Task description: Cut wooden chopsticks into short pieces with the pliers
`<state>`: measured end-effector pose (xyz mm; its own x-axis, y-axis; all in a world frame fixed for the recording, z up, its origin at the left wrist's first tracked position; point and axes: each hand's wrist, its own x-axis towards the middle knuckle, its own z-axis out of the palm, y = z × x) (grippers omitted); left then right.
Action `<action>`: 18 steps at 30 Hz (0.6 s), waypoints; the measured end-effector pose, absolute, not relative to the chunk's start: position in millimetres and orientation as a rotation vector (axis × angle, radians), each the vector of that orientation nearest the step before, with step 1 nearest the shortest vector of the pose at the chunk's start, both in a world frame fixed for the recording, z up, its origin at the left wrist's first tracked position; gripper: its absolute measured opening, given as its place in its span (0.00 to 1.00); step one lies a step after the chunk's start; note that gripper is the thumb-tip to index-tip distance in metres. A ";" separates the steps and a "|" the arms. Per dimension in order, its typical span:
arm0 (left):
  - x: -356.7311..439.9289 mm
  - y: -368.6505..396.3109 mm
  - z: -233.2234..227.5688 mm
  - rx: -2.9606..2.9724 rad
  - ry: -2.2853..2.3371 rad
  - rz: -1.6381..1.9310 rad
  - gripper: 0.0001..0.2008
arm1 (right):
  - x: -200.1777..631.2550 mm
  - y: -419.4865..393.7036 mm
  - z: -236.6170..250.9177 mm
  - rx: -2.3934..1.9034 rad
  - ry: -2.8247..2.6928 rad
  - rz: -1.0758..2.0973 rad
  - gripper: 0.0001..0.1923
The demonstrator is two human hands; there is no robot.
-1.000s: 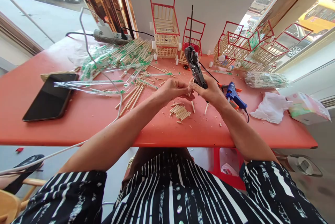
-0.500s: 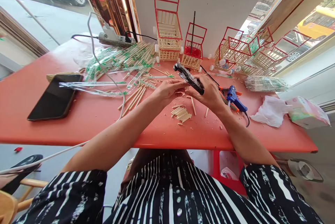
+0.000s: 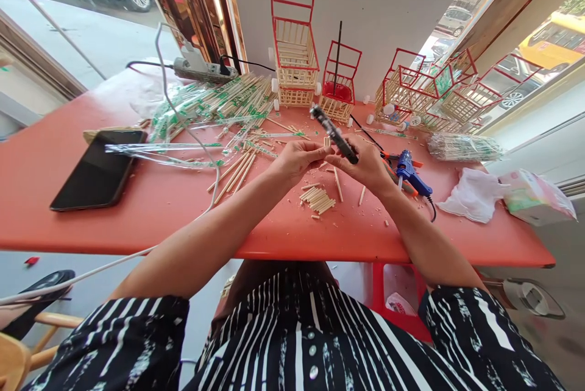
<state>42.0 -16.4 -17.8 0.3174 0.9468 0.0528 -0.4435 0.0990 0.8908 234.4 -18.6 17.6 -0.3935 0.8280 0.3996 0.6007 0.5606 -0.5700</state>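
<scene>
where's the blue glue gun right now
The blue glue gun lies on the red table, just right of the right hand, left of the white cloth.

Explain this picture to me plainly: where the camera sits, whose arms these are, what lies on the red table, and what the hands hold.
There is no machine here. The camera sits on a person's head and looks forward and down, so the two bare arms reaching in from below are that person's own, and the picture looks stretched. The right hand grips a black hand tool, probably cutters, pointing away up the table. The left hand pinches a short pale wooden stick beside it. On the red table lie a small pile of cut wooden stick pieces, wrapped chopsticks in green-printed sleeves, a black phone, a blue glue gun and a white crumpled cloth. Along the wall stand little red-framed carts built of sticks.
</scene>
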 end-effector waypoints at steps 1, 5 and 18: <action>41.8 -18.1 -15.6 1.021 0.657 1.161 0.27 | 235.4 -18.8 20.2 -1.147 -2.080 0.525 0.33; 42.9 -24.4 -8.7 1.169 0.738 1.219 0.24 | 236.7 -22.2 29.2 -1.107 -1.902 0.756 0.29; 53.5 -27.8 -14.8 1.512 0.926 1.286 0.14 | 229.7 -24.5 22.8 -1.102 -1.915 0.731 0.27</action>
